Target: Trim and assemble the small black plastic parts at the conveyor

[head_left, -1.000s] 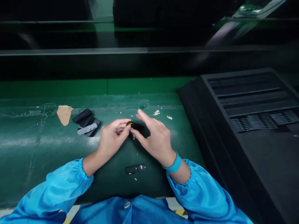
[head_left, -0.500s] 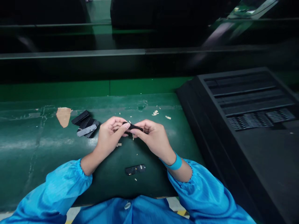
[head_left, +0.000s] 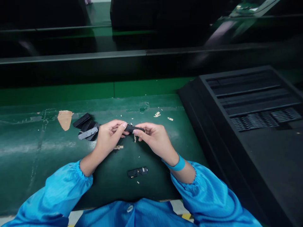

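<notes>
A slim black plastic part [head_left: 130, 128] is held level above the green mat, one end in each hand. My left hand [head_left: 110, 134] pinches its left end between thumb and fingers. Its right end sits in the closed fingers of my right hand [head_left: 152, 136], which has a blue band at the wrist. Below the hands a second black part [head_left: 137, 172] with small metallic spots lies on the mat. Just left of my left hand is a loose pile of black and grey flat parts [head_left: 87, 126]. Small pale scraps [head_left: 119, 147] lie under the hands.
The green mat [head_left: 59, 176] covers the bench. A torn piece of brown material [head_left: 64, 119] lies at the left, and more pale scraps [head_left: 157, 114] lie beyond my right hand. A large black slotted tray [head_left: 236, 138] takes up the right side. A dark ledge [head_left: 132, 55] runs along the back.
The black part has been turned so that more of its broad face shows. My left hand has shifted slightly left, its thumb nearer the part's end. Both hands keep their grip.
</notes>
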### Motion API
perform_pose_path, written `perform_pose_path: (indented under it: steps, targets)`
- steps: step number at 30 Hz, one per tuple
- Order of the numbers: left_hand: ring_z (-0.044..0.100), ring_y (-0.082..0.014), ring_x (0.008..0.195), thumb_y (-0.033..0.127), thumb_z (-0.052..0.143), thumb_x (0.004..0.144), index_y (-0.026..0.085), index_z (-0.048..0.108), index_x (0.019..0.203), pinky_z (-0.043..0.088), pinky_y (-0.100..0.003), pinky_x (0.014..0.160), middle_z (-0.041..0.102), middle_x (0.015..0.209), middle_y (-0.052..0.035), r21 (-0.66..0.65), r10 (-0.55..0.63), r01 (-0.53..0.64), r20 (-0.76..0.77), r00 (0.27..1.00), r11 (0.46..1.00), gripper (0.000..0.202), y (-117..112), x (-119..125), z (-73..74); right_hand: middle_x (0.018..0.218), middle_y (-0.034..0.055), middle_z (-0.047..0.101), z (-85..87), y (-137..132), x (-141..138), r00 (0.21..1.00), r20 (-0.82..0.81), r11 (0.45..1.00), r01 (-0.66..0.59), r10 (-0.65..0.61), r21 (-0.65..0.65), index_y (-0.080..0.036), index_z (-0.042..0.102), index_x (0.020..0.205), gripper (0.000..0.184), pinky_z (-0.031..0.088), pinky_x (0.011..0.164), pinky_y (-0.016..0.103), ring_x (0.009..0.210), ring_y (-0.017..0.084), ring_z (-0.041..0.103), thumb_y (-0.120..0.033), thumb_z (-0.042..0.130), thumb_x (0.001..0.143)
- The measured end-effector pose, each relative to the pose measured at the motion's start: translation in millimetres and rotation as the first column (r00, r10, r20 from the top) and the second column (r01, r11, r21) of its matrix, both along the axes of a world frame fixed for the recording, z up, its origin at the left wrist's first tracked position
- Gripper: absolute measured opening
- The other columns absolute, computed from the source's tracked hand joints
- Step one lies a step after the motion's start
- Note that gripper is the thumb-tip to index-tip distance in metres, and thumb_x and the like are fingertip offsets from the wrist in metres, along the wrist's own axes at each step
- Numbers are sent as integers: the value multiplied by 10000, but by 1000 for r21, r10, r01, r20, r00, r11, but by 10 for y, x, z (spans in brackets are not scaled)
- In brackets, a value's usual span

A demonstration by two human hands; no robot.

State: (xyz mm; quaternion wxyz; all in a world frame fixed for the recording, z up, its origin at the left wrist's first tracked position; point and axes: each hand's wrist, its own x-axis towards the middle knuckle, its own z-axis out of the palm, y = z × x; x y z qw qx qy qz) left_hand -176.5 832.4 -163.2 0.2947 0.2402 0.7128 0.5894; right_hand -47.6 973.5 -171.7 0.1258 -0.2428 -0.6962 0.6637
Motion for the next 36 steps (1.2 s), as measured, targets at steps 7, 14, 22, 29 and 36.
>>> perform_pose_path:
  steps: [7,14,22,29,36]
  targets:
    - [765,-172,661,423,723,888,173,747,842,627,-220,602,760,733,-35,-52,-98,95,-73,992,994,255,-31,-110,-14,646,-21,661,31,19,23,998,33,998,-54,54,16,-178,767,954,259,408,536,259,561,113,518,-409,753,837]
    - [769,-190,696,506,775,828,159,763,995,638,-243,576,783,788,-73,7,-70,71,284,956,997,385,25,-58,-31,711,0,699,-60,48,-11,999,-13,993,-46,45,-107,-179,732,937,324,482,593,273,610,125,586,-471,779,805]
    - [780,-197,790,400,846,760,145,754,1017,649,-250,653,790,861,-75,4,-41,43,383,923,999,373,14,-33,-96,752,14,710,-89,25,-9,999,10,999,-43,43,16,-181,720,950,297,467,574,271,608,125,561,-461,729,853]
    - [760,-181,766,353,859,746,156,659,1252,632,-245,608,772,878,-47,-12,-24,27,223,974,1000,579,10,-82,-75,713,1,682,-71,21,-16,1000,-16,1000,-18,18,25,-177,720,908,258,452,555,254,590,121,558,-433,707,876]
    - [760,-143,736,302,894,703,146,713,901,631,-218,689,761,777,-22,77,21,-74,539,842,994,310,40,21,-69,893,51,750,-68,-59,18,996,-86,908,71,-39,412,-202,731,1061,179,578,709,316,756,180,688,-317,638,961]
